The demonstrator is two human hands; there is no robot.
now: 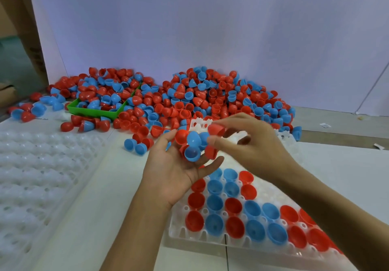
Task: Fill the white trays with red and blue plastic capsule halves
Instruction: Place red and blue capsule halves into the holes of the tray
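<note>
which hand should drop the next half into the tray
Right. The right hand already pinches a red half above the tray; the left hand is cupped, holding spare halves.

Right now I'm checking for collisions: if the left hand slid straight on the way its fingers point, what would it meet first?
Probably the right hand, just beyond the left hand fingertips over the white tray; depth is unclear.
</note>
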